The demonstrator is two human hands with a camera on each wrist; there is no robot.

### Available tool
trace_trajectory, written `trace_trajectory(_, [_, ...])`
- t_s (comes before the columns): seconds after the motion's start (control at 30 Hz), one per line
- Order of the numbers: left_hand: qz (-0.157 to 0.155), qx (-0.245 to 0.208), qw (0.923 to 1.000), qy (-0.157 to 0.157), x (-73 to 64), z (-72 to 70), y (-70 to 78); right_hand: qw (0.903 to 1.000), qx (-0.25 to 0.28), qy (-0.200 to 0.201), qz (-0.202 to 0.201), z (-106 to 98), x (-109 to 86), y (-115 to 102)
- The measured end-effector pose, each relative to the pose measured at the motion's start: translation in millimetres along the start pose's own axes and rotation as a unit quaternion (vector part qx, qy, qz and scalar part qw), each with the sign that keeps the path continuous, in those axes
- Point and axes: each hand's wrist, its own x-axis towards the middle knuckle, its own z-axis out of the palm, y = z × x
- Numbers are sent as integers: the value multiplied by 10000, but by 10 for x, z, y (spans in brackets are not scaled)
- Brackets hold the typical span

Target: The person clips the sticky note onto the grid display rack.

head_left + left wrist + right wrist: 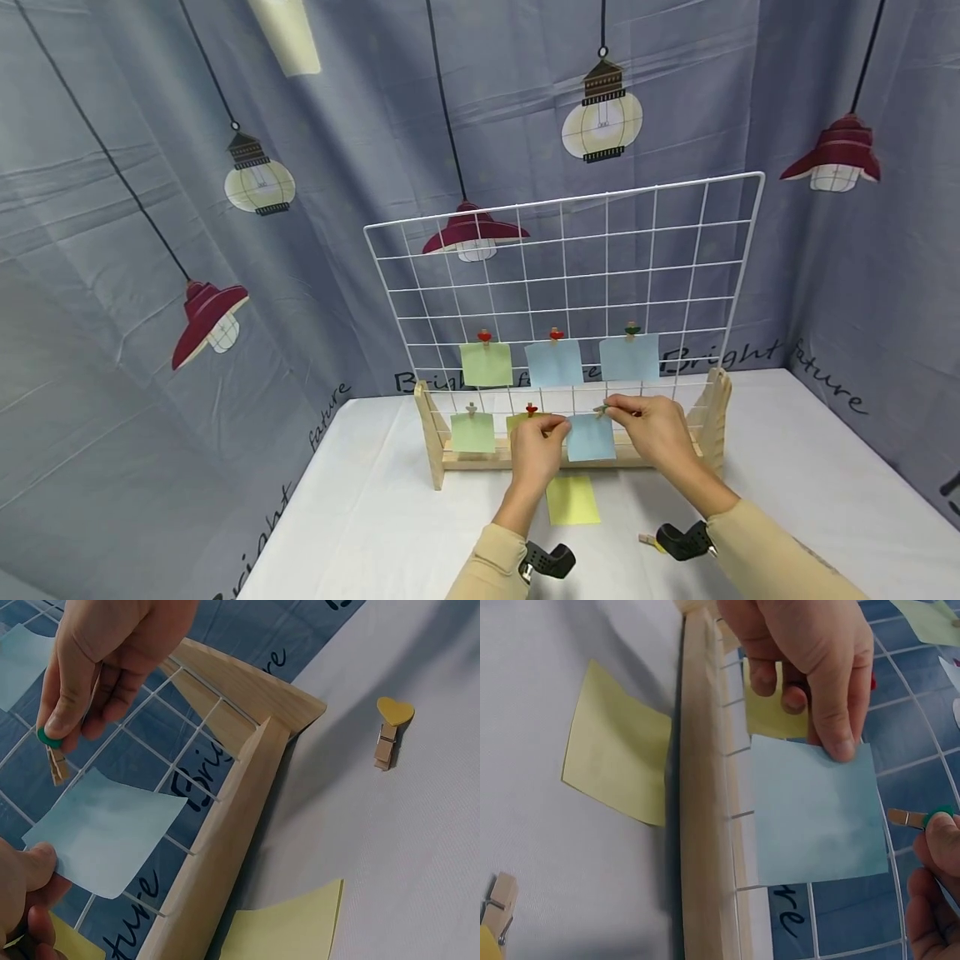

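My left hand (536,450) pinches a light blue paper note (591,439) by its upper left corner, against the lower part of a white wire grid (607,250). My right hand (660,429) holds a small wooden clothespin (907,818) by its green end between thumb and finger. In the left wrist view, the clothespin's tip points down just above the note's top edge, apart from it. Partly behind my left hand hangs a yellow note (776,712) under a red-topped clip (531,409). To its left, a green note (472,433) is clipped on.
Higher on the grid hang a green note (486,365) and two blue notes, each under a clip. A wooden stand (431,433) supports the grid. On the white table lie a yellow note (573,501) and a clothespin with a yellow heart (395,711).
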Motion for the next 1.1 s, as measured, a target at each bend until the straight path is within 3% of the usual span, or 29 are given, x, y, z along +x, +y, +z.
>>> trace_trajectory(0.3, [137, 15, 9999, 88, 69, 12, 45, 9997, -159, 159, -111, 50, 69, -31])
trace_trajectory(0.67, [19, -98, 10000, 3, 73, 27, 43, 9996, -158, 127, -175, 129, 85, -59])
trace_trajectory(0.97, [-37, -58, 10000, 61, 56, 50, 27, 9947, -480, 350, -840, 188, 45, -99])
trace_trajectory(1.1, [-52, -50, 9999, 78, 43, 50, 35, 9946, -514, 267, -861, 193, 23, -112])
